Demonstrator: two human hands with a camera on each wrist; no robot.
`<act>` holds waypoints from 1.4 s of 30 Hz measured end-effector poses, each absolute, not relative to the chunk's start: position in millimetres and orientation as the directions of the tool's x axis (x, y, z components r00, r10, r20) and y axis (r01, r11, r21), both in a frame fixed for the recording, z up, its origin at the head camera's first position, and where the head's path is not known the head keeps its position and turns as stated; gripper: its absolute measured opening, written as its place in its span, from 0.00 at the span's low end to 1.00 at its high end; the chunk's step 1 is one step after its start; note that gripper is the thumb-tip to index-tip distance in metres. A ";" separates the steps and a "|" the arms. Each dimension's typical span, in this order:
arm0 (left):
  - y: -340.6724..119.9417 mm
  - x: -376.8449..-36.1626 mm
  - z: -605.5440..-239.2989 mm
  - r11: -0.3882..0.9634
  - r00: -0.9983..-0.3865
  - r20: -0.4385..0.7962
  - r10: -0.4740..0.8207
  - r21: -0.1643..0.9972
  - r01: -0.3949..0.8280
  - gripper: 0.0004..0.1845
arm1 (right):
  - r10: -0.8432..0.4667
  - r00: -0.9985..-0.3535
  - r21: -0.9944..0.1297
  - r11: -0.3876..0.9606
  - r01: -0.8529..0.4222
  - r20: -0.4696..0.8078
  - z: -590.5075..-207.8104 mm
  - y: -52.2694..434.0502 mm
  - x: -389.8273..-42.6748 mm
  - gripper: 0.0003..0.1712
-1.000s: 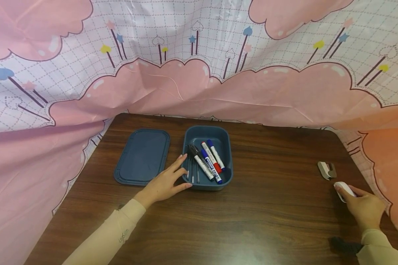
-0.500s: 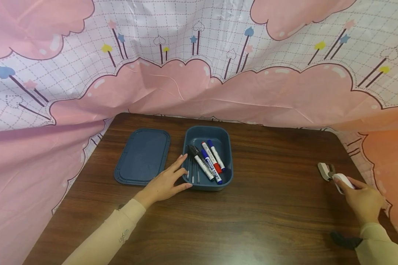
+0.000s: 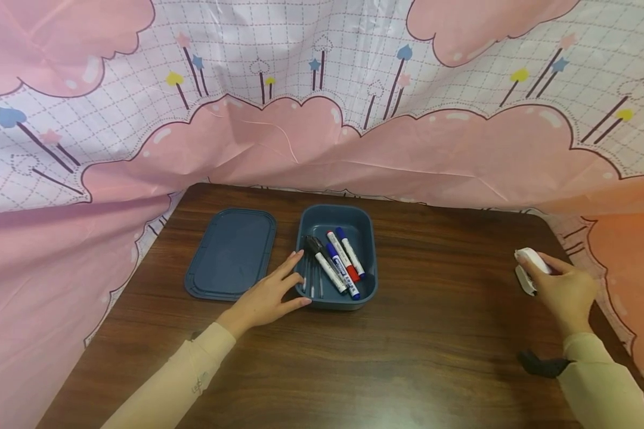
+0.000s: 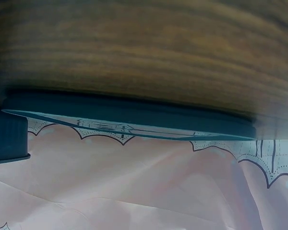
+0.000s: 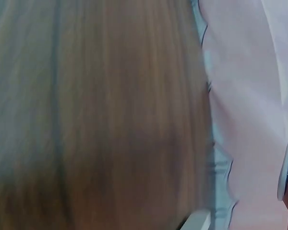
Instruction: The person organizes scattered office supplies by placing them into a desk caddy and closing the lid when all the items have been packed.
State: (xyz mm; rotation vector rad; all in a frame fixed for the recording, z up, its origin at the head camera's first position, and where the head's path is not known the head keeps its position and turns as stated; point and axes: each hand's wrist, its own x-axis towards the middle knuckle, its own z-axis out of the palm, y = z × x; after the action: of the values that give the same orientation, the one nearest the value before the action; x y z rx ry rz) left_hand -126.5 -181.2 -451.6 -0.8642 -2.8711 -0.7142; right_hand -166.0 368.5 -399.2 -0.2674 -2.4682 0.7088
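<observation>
I see a dark wooden table (image 3: pixel 434 357) with a pink patterned cloth (image 3: pixel 322 143) draped behind and beside it. My left hand (image 3: pixel 268 295) lies flat, fingers straight and slightly spread, touching the near left corner of an open blue box (image 3: pixel 366 250). Inside the box lie four markers (image 3: pixel 337 262), side by side at a slant. The box lid (image 3: pixel 231 251) sits just left of the box, upside up on the table. Far to the right, near the table edge, my right hand (image 3: pixel 563 292) curls its fingers round a small white object (image 3: pixel 531 260), held above a second small white piece (image 3: pixel 524 280) resting on the table.
</observation>
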 end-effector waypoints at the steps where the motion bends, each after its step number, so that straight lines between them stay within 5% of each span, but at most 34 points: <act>1: -181.0 -126.7 -451.7 0.737 -0.842 0.182 0.508 0.413 0.534 0.30 | 0.329 -0.816 -0.550 0.835 0.016 0.476 -396.7 362.6 -168.4 0.25; 19: -181.2 -128.7 -451.7 0.751 -0.854 0.157 0.496 0.418 0.512 0.30 | 0.088 -0.757 -0.505 0.793 -0.340 0.648 -351.9 246.1 -226.1 0.21; 42: -179.6 -128.8 -453.0 0.753 -0.852 0.151 0.502 0.409 0.516 0.31 | -0.049 -0.833 -0.632 0.626 -0.456 0.551 -348.8 106.2 -243.2 0.23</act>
State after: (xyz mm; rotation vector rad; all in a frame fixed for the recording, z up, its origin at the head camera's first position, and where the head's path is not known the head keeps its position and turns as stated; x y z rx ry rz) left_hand -128.8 -179.6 -453.0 -0.8456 -2.9111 -0.6936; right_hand -243.2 106.2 -348.8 0.3965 -2.3594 1.1080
